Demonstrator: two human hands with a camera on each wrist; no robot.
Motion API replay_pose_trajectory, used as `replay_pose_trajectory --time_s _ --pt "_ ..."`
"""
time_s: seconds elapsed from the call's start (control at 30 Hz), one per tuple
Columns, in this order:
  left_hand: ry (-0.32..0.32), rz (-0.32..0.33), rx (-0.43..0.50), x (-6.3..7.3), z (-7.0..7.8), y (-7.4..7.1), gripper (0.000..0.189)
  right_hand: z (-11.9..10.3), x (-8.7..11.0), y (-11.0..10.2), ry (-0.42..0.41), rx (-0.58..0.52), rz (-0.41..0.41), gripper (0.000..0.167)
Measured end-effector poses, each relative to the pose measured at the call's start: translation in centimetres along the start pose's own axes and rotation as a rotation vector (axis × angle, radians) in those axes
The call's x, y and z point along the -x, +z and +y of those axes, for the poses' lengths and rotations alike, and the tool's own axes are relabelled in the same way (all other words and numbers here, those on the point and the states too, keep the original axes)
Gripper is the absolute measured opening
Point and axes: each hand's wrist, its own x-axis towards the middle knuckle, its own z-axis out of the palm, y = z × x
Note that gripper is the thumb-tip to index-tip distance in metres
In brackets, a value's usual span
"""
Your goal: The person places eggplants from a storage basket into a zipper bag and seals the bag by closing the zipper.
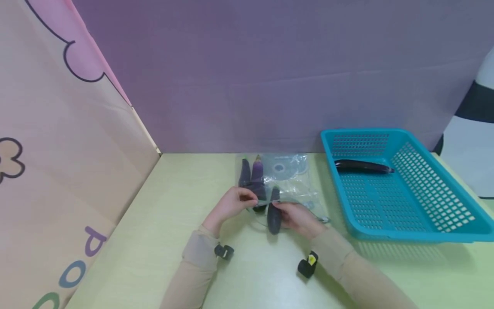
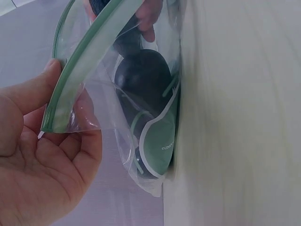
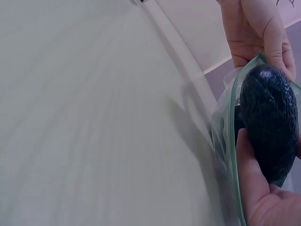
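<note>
My left hand [image 1: 233, 205] pinches the green zip edge of a clear zip-top bag [image 2: 77, 66] between thumb and fingers, holding its mouth apart. In my right hand [image 1: 300, 218] is a dark eggplant [image 3: 270, 117], gripped around its body at the bag's mouth. Its blunt end points toward me, while its stem end reaches in over the bag. Two more eggplants, one dark [image 1: 245, 173] and one purple [image 1: 257, 171], lie side by side in the bag's left part, stems away from me. The right wrist view shows the right thumb along the held eggplant's side.
A turquoise plastic basket [image 1: 343, 206] stands to the right of the bag, with one eggplant [image 1: 362, 166] lying at its far side. A purple backdrop [image 1: 247, 86] rises behind the pale table [image 1: 173, 206], and a printed panel [image 1: 77, 163] stands on the left.
</note>
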Motion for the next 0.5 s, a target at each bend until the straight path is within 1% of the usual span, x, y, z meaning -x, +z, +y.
replay_pose_trajectory --time_s 0.13,0.33,0.5 --pt "0.005 -0.002 -0.010 0.0 0.0 0.0 0.011 -0.1 -0.4 0.3 -0.006 -0.030 0.018 0.038" --pt "0.021 -0.009 -0.010 0.1 0.1 -0.1 0.012 -0.3 -1.0 0.7 0.001 -0.022 0.113 0.035" --pt "0.026 -0.012 -0.004 0.0 0.1 0.0 0.012 -0.5 -1.4 0.9 -0.008 -0.019 0.128 0.037"
